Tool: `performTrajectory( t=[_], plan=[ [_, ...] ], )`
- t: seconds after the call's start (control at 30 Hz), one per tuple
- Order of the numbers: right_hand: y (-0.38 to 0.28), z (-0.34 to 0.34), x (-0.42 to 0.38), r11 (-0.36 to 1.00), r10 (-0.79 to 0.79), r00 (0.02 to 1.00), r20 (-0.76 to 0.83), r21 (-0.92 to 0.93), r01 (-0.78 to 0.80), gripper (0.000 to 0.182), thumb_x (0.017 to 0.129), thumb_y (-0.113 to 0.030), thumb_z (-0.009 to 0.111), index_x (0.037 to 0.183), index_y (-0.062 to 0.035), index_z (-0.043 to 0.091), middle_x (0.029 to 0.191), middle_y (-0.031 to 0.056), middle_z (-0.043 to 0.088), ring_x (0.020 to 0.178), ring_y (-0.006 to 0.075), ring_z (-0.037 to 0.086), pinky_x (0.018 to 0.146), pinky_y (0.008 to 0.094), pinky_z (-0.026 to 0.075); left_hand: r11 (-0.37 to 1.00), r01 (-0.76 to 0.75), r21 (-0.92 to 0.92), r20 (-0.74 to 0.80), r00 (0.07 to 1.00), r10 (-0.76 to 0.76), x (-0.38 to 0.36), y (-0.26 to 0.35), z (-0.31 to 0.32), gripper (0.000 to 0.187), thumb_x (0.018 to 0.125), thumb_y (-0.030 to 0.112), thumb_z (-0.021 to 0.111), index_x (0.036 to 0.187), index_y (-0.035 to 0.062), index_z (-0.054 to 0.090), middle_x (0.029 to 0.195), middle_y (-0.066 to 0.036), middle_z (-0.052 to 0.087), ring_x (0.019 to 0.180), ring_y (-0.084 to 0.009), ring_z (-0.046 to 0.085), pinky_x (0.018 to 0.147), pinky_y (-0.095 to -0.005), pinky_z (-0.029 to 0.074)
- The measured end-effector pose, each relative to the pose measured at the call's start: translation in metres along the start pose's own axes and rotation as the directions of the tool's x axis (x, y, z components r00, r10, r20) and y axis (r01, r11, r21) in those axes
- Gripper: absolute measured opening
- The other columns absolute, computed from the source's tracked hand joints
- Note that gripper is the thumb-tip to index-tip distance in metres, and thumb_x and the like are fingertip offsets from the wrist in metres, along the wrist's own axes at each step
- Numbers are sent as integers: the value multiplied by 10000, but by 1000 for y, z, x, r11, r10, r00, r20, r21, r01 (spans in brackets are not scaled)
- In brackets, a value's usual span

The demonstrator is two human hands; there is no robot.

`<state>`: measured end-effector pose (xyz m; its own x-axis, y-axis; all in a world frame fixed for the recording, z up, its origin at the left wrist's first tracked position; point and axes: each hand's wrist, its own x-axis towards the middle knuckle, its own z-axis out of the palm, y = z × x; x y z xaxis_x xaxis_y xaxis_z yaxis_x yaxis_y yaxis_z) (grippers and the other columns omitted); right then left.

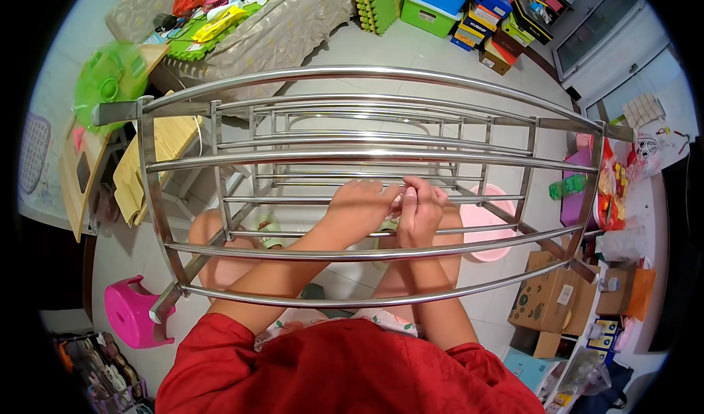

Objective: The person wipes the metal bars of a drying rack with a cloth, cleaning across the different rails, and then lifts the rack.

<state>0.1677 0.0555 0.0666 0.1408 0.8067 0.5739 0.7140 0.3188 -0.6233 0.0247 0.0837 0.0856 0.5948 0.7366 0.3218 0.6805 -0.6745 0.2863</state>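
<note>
A shiny metal rack (374,156) with several horizontal bars and square uprights spans the view in front of me. Both my hands are inside its frame, near the middle, and they meet. My left hand (363,205) has its fingers curled toward the right one. My right hand (422,212) is bent, its thumb and fingers pressed together beside the left fingertips. Whatever lies between the fingers is hidden or too small to name. A thin lower bar of the rack runs by the wrists.
A pink stool (136,311) stands at the lower left, a pink basin (488,223) right of my knees. Cardboard boxes (543,297) are at the right. A wooden-topped table (79,183) is at the left; a covered bed (249,51) and stacked bins (429,14) are behind the rack.
</note>
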Motion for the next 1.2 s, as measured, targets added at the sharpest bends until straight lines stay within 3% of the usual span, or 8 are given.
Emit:
performTrajectory(
  t=[0.2,0.33,0.6,0.83,1.1,1.2],
  plan=[
    [0,0,-1,1000,-14,1000,12,-17,14,172,913,-86,510,1038,-43,621,902,107,661,827,272,583,912,409,339,1000,-14,12,-107,994,15,-7,0,-1,225,842,293,638,857,79,571,743,-82,587,703,-279,591,619,-405,457],
    [-3,0,0,999,-11,1000,7,-31,11,158,909,-83,519,1015,-44,629,878,105,662,823,269,575,906,405,343,999,14,-33,-89,996,-17,-20,-12,-11,229,842,294,638,845,76,569,748,-86,578,723,-283,577,648,-414,445],
    [-6,1,2,996,-46,999,-28,-78,43,135,900,-81,525,959,-39,639,825,111,651,787,281,580,886,410,359,988,127,86,-19,992,-126,-56,-46,-35,206,864,292,597,856,87,576,829,-79,588,790,-288,567,681,-419,433],
    [-6,2,4,990,-80,996,-36,-119,75,108,876,-75,540,922,-42,633,740,108,618,742,278,567,852,407,364,996,92,17,-67,994,-91,-53,-46,-42,237,888,315,568,810,91,567,808,-88,604,777,-301,592,687,-425,448],
    [-6,1,5,991,-65,998,-16,-122,63,109,882,-85,537,916,-45,632,747,106,621,738,277,564,853,406,358,993,121,-5,164,979,-119,-25,-32,-37,355,905,410,542,840,62,580,710,-114,637,699,-320,645,601,-431,486],
    [-5,1,5,991,-62,998,-2,-121,61,111,888,-95,535,916,-47,632,748,103,621,737,278,563,849,408,356,998,52,-25,134,990,-48,-11,-20,-21,317,892,381,566,850,66,579,728,-110,649,707,-305,654,596,-414,501]
  ],
)
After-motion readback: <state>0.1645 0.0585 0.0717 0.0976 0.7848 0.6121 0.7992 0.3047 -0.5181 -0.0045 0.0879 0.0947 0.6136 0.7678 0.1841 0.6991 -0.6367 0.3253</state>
